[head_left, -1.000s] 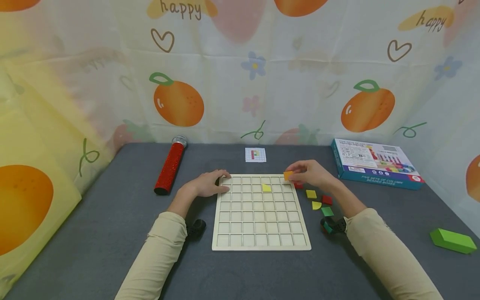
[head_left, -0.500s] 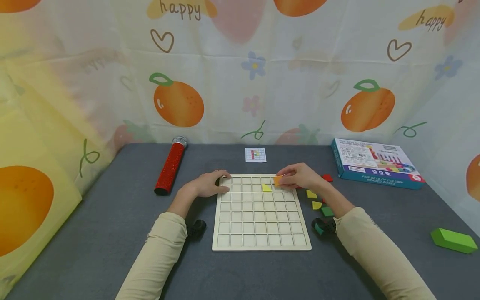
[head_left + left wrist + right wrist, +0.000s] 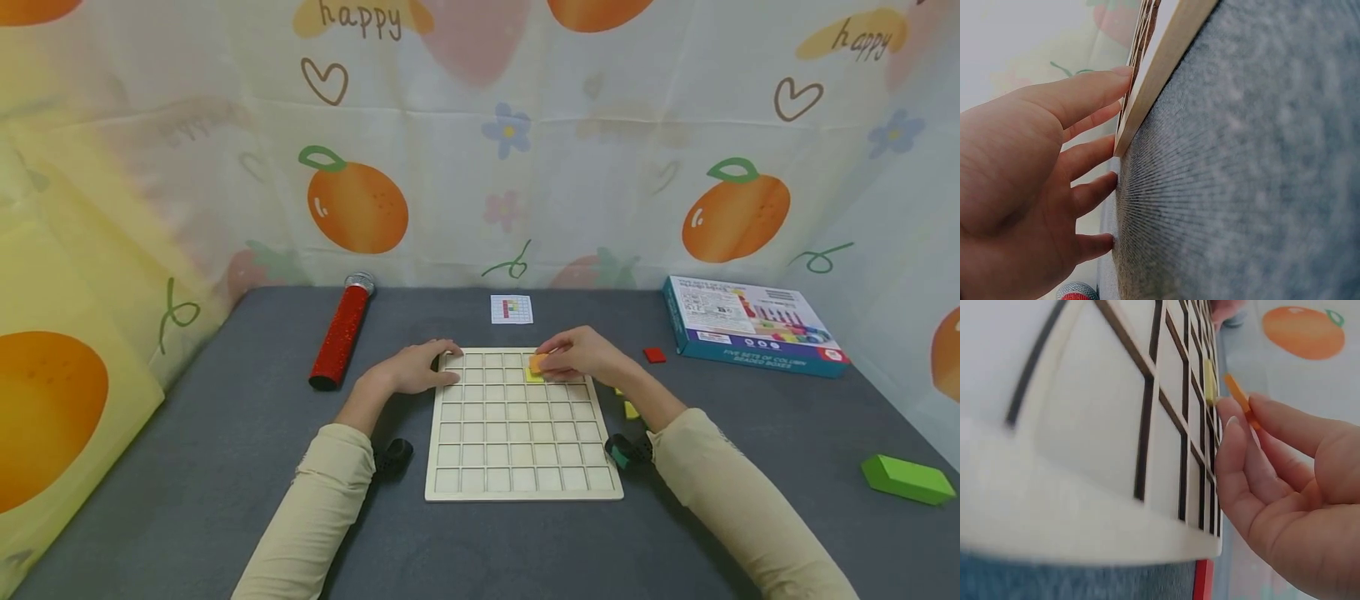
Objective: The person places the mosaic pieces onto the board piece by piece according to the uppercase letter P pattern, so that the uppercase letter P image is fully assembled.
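Note:
A wooden grid board (image 3: pixel 522 425) lies on the dark table. My left hand (image 3: pixel 412 367) rests at its far left corner; in the left wrist view the thumb (image 3: pixel 1094 94) lies over the rim and the other fingers are fairly straight, touching the edge and the table. My right hand (image 3: pixel 588 354) pinches an orange tile (image 3: pixel 537 363) between thumb and fingertips, just above the far part of the board. The right wrist view shows this orange tile (image 3: pixel 1238 394) tilted, beside a yellow tile (image 3: pixel 1210 382) set in the grid. That yellow tile (image 3: pixel 533 377) is partly covered in the head view.
A red tile (image 3: pixel 655 356) and a yellow tile (image 3: pixel 632 410) lie right of the board, others hidden under the right arm. Behind it is a small pattern card (image 3: pixel 512 309). A red microphone (image 3: pixel 341 333), a boxed set (image 3: pixel 753 329) and a green block (image 3: pixel 907 480) stand around.
My right hand has carried the orange tile leftward from the board's far right corner to above the yellow tile. The left hand has stayed in place.

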Demonstrator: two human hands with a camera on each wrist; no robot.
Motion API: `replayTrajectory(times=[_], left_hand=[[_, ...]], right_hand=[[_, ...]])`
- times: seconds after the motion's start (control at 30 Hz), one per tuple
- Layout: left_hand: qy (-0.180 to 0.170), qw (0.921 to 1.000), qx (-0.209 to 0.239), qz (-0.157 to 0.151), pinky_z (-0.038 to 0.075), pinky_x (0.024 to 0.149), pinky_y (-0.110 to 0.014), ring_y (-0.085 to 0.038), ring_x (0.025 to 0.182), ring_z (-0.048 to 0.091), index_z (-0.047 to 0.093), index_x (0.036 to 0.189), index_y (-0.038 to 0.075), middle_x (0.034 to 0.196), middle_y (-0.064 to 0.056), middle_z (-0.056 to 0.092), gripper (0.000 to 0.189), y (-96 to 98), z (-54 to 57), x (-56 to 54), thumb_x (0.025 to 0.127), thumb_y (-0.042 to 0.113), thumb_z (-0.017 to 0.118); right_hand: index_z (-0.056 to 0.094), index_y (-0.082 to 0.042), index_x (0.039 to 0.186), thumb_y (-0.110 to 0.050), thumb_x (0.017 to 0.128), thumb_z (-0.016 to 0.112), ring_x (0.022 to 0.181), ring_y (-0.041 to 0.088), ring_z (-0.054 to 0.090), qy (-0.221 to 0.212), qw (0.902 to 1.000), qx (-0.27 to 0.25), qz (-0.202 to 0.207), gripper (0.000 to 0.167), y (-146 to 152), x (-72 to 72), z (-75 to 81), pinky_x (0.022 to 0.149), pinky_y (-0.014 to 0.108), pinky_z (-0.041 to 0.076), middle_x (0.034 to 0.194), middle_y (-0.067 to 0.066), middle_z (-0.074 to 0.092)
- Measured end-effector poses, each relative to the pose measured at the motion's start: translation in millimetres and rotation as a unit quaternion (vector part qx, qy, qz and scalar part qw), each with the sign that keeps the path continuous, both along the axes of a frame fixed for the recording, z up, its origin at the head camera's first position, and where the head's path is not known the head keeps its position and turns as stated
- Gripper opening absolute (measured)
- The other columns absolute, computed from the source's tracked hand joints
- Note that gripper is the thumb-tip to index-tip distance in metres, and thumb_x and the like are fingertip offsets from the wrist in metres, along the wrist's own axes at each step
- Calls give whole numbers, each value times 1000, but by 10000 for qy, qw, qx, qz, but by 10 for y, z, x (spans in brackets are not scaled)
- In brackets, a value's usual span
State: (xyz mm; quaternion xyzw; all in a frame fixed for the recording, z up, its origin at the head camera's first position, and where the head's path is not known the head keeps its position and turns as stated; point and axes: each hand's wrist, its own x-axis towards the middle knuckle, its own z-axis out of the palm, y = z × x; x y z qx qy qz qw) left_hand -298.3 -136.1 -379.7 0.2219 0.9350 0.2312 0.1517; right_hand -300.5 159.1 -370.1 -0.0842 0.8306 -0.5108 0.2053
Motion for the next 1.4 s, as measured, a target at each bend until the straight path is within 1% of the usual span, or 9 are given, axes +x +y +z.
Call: replayTrajectory(times=[0.2, 0.37, 0.63, 0.83, 0.97, 1.1, 1.4], left_hand=[[-18, 10000, 14, -4, 33, 102, -52, -35, 128, 39, 49, 134, 12, 145, -16, 38, 44, 15, 6, 7, 94, 28, 61], [36, 10000, -11, -10, 34, 101, -51, -34, 127, 41, 49, 133, 12, 144, -16, 40, 44, 21, -9, -15, 94, 28, 61], [25, 10000, 23, 13, 34, 101, -50, -33, 126, 41, 49, 133, 13, 144, -15, 40, 44, 12, -12, -10, 94, 28, 62], [73, 10000, 25, -39, 34, 101, -51, -34, 126, 42, 49, 133, 12, 144, -16, 40, 44, -3, -18, -18, 94, 28, 61], [34, 10000, 12, 18, 34, 101, -51, -35, 127, 41, 49, 133, 12, 145, -16, 39, 44, -5, -25, -24, 94, 29, 62], [10, 10000, -15, 62, 34, 101, -51, -34, 126, 41, 49, 133, 12, 144, -16, 40, 44, -4, -26, -25, 94, 29, 62], [55, 10000, -60, 25, 35, 100, -51, -33, 123, 43, 50, 133, 13, 141, -15, 43, 44, 3, -30, -30, 94, 29, 61]], right_hand=[[64, 1, 115, -10, 87, 71, 79, 21, 68, -75, 9999, 80, -56, 32, -68, -5, -5, 70, 32, 55, 99, 13, 67], [65, 2, 113, -9, 87, 71, 77, 20, 68, -139, 9998, 120, -62, 29, -123, -18, -2, 67, 30, 55, 96, 12, 69], [66, 3, 110, -5, 86, 70, 74, 20, 68, -314, 9991, -10, -283, 25, -258, 6, 40, 65, 29, 55, 92, 14, 69], [68, 2, 108, -7, 84, 73, 70, 18, 69, -262, 9991, 184, -278, 25, -339, 19, 62, 65, 30, 55, 85, 11, 70], [68, 2, 106, -8, 85, 72, 70, 18, 68, -229, 9991, 295, -203, 24, -370, 12, 57, 64, 30, 55, 83, 11, 70], [68, 3, 106, -8, 87, 70, 69, 18, 68, -170, 9988, 426, -154, 22, -397, 19, 67, 64, 29, 55, 83, 12, 70], [70, 2, 106, -12, 91, 66, 68, 17, 67, 15, 9972, 740, -117, 21, -428, 43, 85, 66, 28, 54, 84, 10, 70]])
